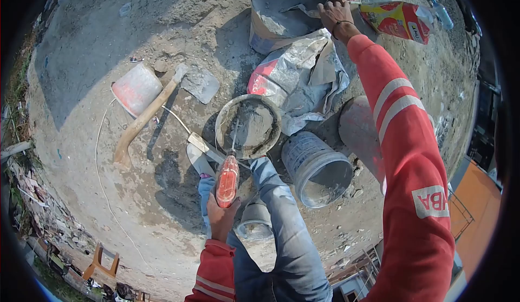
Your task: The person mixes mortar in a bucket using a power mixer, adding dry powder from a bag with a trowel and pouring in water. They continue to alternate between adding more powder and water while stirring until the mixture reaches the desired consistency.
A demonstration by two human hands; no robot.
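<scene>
My left hand is wrapped around the handle of a red power drill. The drill's thin metal rod points into a round bucket holding grey mix. My right hand reaches far forward, fingers curled on the torn edge of an open paper sack filled with grey powder. What lies under those fingers is partly hidden. A crumpled white and red sack lies between the open sack and the bucket. A white cord connector lies left of the drill.
An upturned white bucket and a wooden-handled hoe lie left. Another bucket tilts on its side near my leg, beside a grey-red container. A yellow-red bag lies at upper right. A cord crosses the ground.
</scene>
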